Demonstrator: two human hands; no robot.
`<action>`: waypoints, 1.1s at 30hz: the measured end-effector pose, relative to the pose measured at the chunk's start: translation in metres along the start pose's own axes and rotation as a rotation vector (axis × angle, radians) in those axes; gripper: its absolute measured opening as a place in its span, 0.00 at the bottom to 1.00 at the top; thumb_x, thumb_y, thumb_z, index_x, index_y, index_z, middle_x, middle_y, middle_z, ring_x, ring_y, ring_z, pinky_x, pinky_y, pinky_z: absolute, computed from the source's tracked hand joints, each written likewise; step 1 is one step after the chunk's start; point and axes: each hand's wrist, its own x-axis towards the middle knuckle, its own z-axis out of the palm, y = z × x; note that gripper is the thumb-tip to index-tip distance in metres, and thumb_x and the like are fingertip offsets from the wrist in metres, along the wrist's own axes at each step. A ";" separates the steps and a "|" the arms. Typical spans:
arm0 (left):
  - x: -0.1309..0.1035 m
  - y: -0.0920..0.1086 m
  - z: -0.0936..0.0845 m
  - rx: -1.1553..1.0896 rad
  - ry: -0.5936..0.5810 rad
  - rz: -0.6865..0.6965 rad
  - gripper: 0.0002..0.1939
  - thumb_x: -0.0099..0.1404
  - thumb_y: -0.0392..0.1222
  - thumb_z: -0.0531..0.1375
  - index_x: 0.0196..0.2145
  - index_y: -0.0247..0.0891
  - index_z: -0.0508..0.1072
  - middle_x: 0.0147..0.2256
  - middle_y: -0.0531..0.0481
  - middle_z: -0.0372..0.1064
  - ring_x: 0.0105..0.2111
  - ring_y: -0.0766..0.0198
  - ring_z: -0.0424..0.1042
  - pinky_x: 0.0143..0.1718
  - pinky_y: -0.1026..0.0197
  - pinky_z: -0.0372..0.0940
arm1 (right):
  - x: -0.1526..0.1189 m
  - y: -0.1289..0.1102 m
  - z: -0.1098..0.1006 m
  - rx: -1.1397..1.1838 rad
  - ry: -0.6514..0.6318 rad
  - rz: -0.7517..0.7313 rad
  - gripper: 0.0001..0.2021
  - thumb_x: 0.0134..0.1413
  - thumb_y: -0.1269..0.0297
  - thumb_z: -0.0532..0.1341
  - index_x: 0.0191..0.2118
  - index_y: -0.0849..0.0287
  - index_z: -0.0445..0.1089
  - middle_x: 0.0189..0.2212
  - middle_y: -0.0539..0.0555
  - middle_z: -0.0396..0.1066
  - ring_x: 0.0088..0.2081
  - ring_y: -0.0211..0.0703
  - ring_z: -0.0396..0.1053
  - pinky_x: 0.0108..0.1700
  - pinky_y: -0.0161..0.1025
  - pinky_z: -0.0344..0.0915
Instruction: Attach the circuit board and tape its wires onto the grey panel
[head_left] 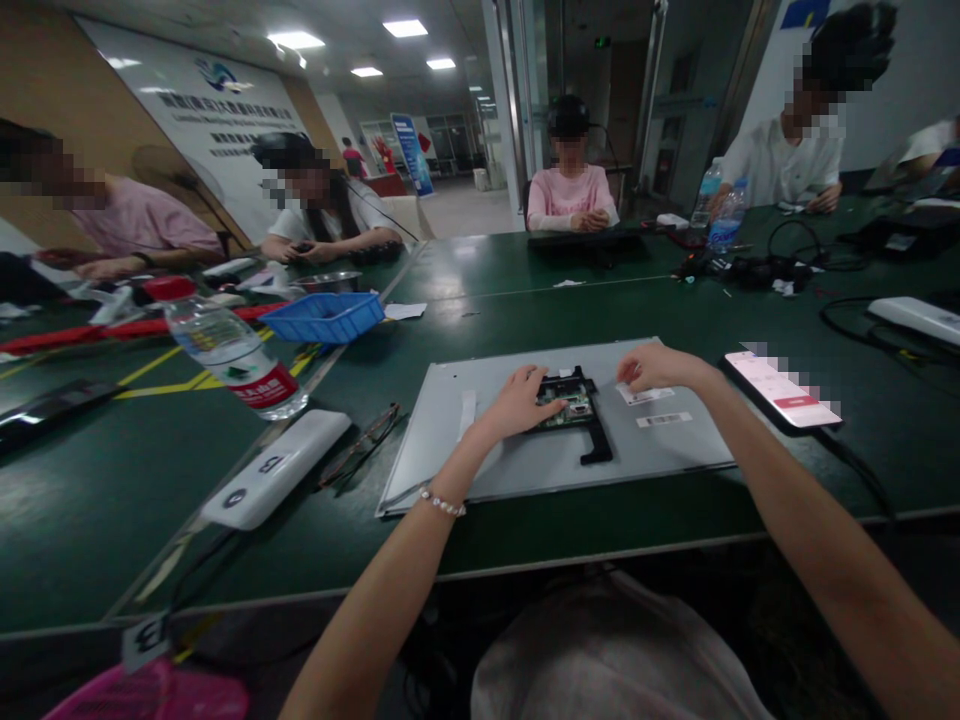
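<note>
In the head view, a grey panel [686,450] lies flat on the green table [600,545], close to the near edge, in front of the person. The left hand [517,400] is open, with the fingers spread over the left part of a circuit board [576,408], which sits together with a black bracket [598,442] at the middle of the panel. The right hand [654,367] has its fingers bent together at the far right part of the panel, above a white label [646,397]; one cannot tell whether the fingertips grip it. On the near side of this label there is a barcode strip [664,420], whose characters are too small for reading. To the left stands a tilted-looking bottle [232,350] with a red cap and a red label, its white writing blurred. Nearer, a white power bank [277,470] carries a dark mark similar to the letter B. On the far left, a wall sign [176,110] shows a blue swirl and Chinese characters, not clearly legible. Concerning the room, only a narrow strip of table separates the panel from the near edge. Eyeglasses [358,448] lie just beside its left edge, and a lit phone [780,390] is near its right edge; beyond its far edge the tabletop extends widely.
</note>
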 end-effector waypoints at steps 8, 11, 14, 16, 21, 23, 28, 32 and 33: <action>-0.002 0.004 -0.001 0.071 0.018 0.005 0.33 0.64 0.57 0.51 0.60 0.33 0.54 0.60 0.34 0.50 0.60 0.46 0.51 0.58 0.45 0.50 | -0.005 -0.005 -0.006 -0.023 -0.002 0.023 0.11 0.43 0.74 0.61 0.37 0.62 0.74 0.32 0.55 0.75 0.31 0.42 0.71 0.31 0.35 0.63; -0.003 0.007 -0.003 0.108 0.066 0.033 0.30 0.66 0.54 0.51 0.59 0.35 0.55 0.60 0.36 0.51 0.60 0.46 0.51 0.58 0.44 0.50 | -0.016 -0.005 -0.007 0.162 0.027 0.039 0.14 0.46 0.72 0.61 0.42 0.61 0.73 0.35 0.56 0.75 0.31 0.40 0.72 0.32 0.35 0.65; -0.005 0.012 -0.006 0.145 0.125 0.123 0.24 0.67 0.49 0.50 0.58 0.40 0.56 0.60 0.40 0.51 0.61 0.49 0.48 0.59 0.44 0.48 | -0.026 -0.007 -0.001 0.409 0.044 0.063 0.12 0.50 0.65 0.61 0.41 0.62 0.74 0.35 0.57 0.75 0.32 0.40 0.73 0.32 0.35 0.67; -0.005 0.017 -0.009 0.152 0.141 0.201 0.21 0.68 0.45 0.49 0.57 0.42 0.58 0.60 0.43 0.52 0.62 0.52 0.47 0.60 0.45 0.46 | -0.029 -0.009 0.006 0.517 0.047 0.072 0.12 0.51 0.62 0.62 0.39 0.63 0.73 0.33 0.57 0.76 0.33 0.41 0.73 0.31 0.34 0.67; -0.006 0.031 -0.013 0.103 0.123 0.339 0.19 0.68 0.40 0.48 0.56 0.41 0.61 0.58 0.44 0.56 0.61 0.56 0.50 0.61 0.48 0.48 | -0.025 -0.019 0.022 0.604 -0.006 0.071 0.09 0.49 0.63 0.63 0.37 0.61 0.70 0.30 0.56 0.76 0.33 0.41 0.73 0.28 0.32 0.65; -0.007 0.037 -0.014 0.079 0.096 0.377 0.19 0.68 0.40 0.48 0.56 0.42 0.62 0.57 0.45 0.57 0.60 0.57 0.53 0.60 0.48 0.49 | -0.023 -0.022 0.025 0.611 -0.024 0.075 0.09 0.49 0.63 0.63 0.37 0.61 0.70 0.29 0.56 0.76 0.33 0.41 0.74 0.28 0.32 0.65; -0.010 0.049 -0.015 0.036 0.026 0.504 0.16 0.69 0.42 0.50 0.52 0.45 0.68 0.55 0.48 0.61 0.57 0.57 0.57 0.59 0.49 0.52 | -0.024 -0.029 0.028 0.624 -0.066 0.078 0.10 0.49 0.64 0.63 0.38 0.62 0.69 0.29 0.57 0.76 0.33 0.41 0.74 0.26 0.31 0.64; -0.011 0.050 -0.011 0.084 0.013 0.532 0.15 0.69 0.42 0.50 0.50 0.44 0.70 0.54 0.47 0.63 0.57 0.57 0.58 0.59 0.49 0.51 | -0.025 -0.034 0.031 0.601 -0.063 0.041 0.08 0.50 0.66 0.62 0.37 0.62 0.68 0.28 0.56 0.76 0.32 0.41 0.74 0.26 0.30 0.63; -0.010 0.050 -0.009 0.093 0.015 0.533 0.15 0.69 0.42 0.50 0.49 0.43 0.70 0.53 0.47 0.63 0.56 0.57 0.59 0.59 0.49 0.51 | -0.025 -0.034 0.031 0.582 -0.058 0.033 0.08 0.50 0.66 0.62 0.37 0.62 0.69 0.27 0.56 0.75 0.31 0.41 0.74 0.25 0.30 0.63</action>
